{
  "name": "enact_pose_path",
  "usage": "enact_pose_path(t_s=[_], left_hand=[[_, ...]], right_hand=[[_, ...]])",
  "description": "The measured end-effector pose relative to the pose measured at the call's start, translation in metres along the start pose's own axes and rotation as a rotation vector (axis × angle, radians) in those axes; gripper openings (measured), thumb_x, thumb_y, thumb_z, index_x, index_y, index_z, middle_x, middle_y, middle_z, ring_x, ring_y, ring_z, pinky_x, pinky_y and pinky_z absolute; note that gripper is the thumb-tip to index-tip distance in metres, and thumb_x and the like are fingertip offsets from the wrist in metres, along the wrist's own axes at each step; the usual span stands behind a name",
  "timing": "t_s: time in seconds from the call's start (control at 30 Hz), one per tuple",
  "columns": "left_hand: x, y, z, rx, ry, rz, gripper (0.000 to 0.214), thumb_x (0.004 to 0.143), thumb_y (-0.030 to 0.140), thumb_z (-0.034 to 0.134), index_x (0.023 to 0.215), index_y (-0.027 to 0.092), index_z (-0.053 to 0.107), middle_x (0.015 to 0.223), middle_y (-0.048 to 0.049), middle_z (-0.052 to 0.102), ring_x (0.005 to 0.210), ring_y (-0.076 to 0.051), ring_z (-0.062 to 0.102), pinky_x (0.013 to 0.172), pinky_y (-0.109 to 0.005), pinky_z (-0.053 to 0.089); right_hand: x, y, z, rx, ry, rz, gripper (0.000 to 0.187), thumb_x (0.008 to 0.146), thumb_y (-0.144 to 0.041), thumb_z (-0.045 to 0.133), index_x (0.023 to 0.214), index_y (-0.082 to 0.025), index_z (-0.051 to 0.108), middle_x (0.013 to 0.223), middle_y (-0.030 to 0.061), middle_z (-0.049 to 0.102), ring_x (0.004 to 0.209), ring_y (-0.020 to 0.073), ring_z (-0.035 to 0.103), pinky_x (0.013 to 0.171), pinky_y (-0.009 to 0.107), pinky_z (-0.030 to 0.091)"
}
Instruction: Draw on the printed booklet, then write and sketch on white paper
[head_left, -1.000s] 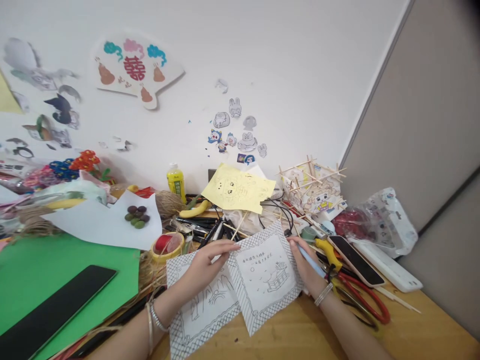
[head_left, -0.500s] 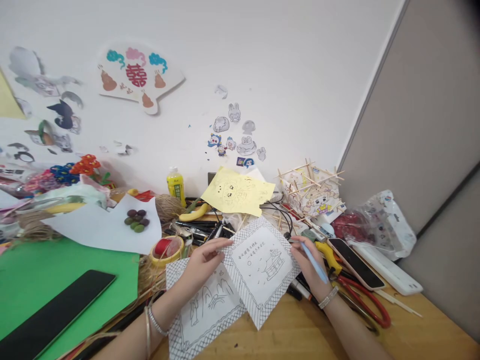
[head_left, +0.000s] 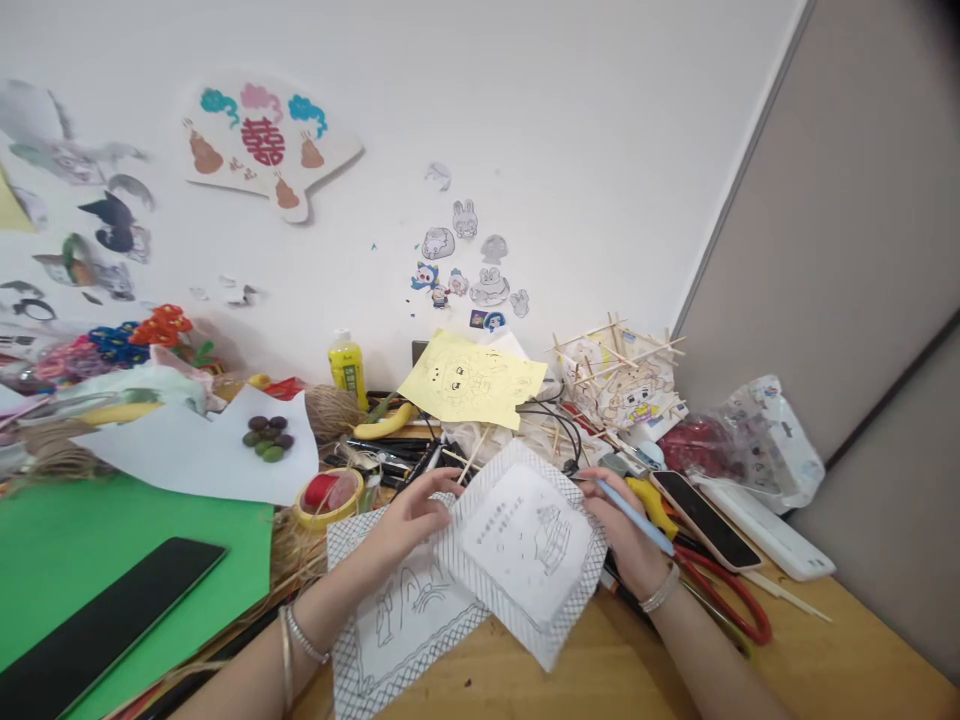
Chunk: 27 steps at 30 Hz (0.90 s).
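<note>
A white paper drawing [head_left: 525, 540], showing a pavilion, handwritten characters and a hatched border, is tilted above the desk and slightly blurred. My right hand [head_left: 630, 535] grips its right edge and also holds a light blue pen [head_left: 636, 518] slanting across the fingers. At the drawing's upper left edge is my left hand [head_left: 412, 525]. Its thumb and forefinger are apart and touch or nearly touch the paper. Underneath lies a second drawing [head_left: 412, 620] with mountains and a crosshatched border, partly covered by the first drawing and my left forearm.
Left of my hands are a roll of tape [head_left: 330, 497], a green sheet [head_left: 150, 510] and a black flat object [head_left: 112, 620]. To the right lie a phone [head_left: 705, 520], red-handled pliers [head_left: 739, 600] and a white case [head_left: 772, 530]. Behind sit yellow paper [head_left: 472, 375] and a bottle [head_left: 346, 370].
The upper drawing has turned a little, its bottom corner swinging right and its left corner dropping below my left fingers. The pen in my right hand has shifted slightly right.
</note>
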<state>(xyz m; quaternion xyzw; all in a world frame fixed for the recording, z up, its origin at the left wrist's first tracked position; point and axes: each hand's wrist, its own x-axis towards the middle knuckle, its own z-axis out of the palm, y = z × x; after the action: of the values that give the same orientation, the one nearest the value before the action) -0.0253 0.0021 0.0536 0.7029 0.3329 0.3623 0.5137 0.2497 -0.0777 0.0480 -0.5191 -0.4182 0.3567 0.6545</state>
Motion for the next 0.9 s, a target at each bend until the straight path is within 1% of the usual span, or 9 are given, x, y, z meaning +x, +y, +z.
enact_pose_path(t_s=[0.13,0.23,0.37,0.5,0.57,0.63,0.73,0.8,0.9], left_hand=[[-0.003,-0.006,0.008,-0.07,-0.146,-0.041,0.07,0.077,0.043,0.063,0.139,0.022,0.038,0.091,-0.0035,0.065,0.077,-0.019,0.062,0.072,-0.035,0.05],[-0.008,-0.008,0.016,-0.09,-0.163,-0.051,0.08,0.074,0.043,0.071,0.142,0.023,0.035,0.109,-0.0069,0.064,0.099,-0.025,0.06,0.086,-0.039,0.048],[-0.01,-0.004,0.021,-0.095,-0.007,-0.028,0.081,0.07,0.035,0.076,0.141,0.025,0.039,0.142,-0.008,0.045,0.13,-0.031,0.039,0.106,-0.041,0.035],[-0.008,0.004,0.021,-0.164,0.202,0.016,0.079,0.077,0.037,0.07,0.144,0.03,0.031,0.156,-0.0018,0.022,0.143,-0.027,0.017,0.114,-0.035,0.021],[-0.007,0.006,0.02,-0.24,0.232,0.007,0.087,0.076,0.038,0.072,0.147,0.031,0.023,0.156,-0.0029,0.022,0.141,-0.027,0.024,0.111,-0.035,0.028],[-0.006,0.007,0.018,-0.34,0.215,-0.025,0.094,0.075,0.042,0.072,0.149,0.031,0.015,0.152,-0.0064,0.032,0.134,-0.029,0.038,0.105,-0.036,0.037],[-0.006,0.009,0.013,-0.467,0.148,-0.064,0.089,0.08,0.065,0.055,0.15,0.024,0.016,0.135,-0.0121,0.053,0.118,-0.031,0.054,0.097,-0.041,0.043],[-0.006,0.009,0.009,-0.546,0.056,-0.093,0.09,0.081,0.077,0.037,0.149,0.02,0.021,0.121,-0.0146,0.063,0.107,-0.032,0.061,0.091,-0.044,0.046],[-0.007,0.006,0.008,-0.668,-0.162,-0.215,0.097,0.079,0.083,0.028,0.148,0.017,0.02,0.099,-0.0136,0.069,0.082,-0.027,0.068,0.075,-0.038,0.051]], right_hand=[[-0.001,0.002,0.004,0.085,-0.174,0.109,0.025,0.06,-0.013,0.063,0.084,-0.021,0.062,0.067,-0.0037,0.063,0.058,0.0147,0.055,0.053,0.024,0.039],[-0.002,0.005,0.007,0.107,-0.209,0.165,0.028,0.059,-0.015,0.068,0.086,-0.02,0.063,0.07,-0.0016,0.066,0.061,0.0165,0.059,0.055,0.026,0.042],[-0.002,0.006,0.008,0.229,-0.168,0.171,0.031,0.067,-0.027,0.074,0.094,-0.021,0.06,0.084,0.0018,0.07,0.076,0.0183,0.064,0.067,0.028,0.047],[-0.003,0.014,0.007,0.284,-0.226,0.24,0.034,0.076,-0.038,0.072,0.101,-0.021,0.056,0.09,0.0043,0.071,0.075,0.018,0.066,0.076,0.033,0.049],[-0.004,0.021,0.007,0.285,-0.306,0.263,0.038,0.074,-0.034,0.075,0.103,-0.021,0.056,0.09,0.0035,0.07,0.078,0.0185,0.066,0.077,0.034,0.049],[-0.006,0.025,0.008,0.278,-0.351,0.255,0.041,0.068,-0.026,0.079,0.103,-0.021,0.058,0.087,0.0011,0.07,0.079,0.0175,0.065,0.075,0.031,0.048],[-0.006,0.024,0.009,0.272,-0.378,0.248,0.038,0.064,-0.018,0.077,0.099,-0.021,0.061,0.082,-0.0019,0.068,0.074,0.0146,0.062,0.069,0.026,0.046],[-0.006,0.019,0.009,0.294,-0.432,0.293,0.037,0.062,-0.015,0.074,0.096,-0.02,0.063,0.078,-0.0021,0.068,0.07,0.014,0.061,0.066,0.025,0.044],[-0.007,0.013,0.012,0.261,-0.539,0.396,0.037,0.057,-0.013,0.072,0.093,-0.018,0.064,0.074,-0.0013,0.068,0.066,0.0145,0.06,0.063,0.025,0.042]])
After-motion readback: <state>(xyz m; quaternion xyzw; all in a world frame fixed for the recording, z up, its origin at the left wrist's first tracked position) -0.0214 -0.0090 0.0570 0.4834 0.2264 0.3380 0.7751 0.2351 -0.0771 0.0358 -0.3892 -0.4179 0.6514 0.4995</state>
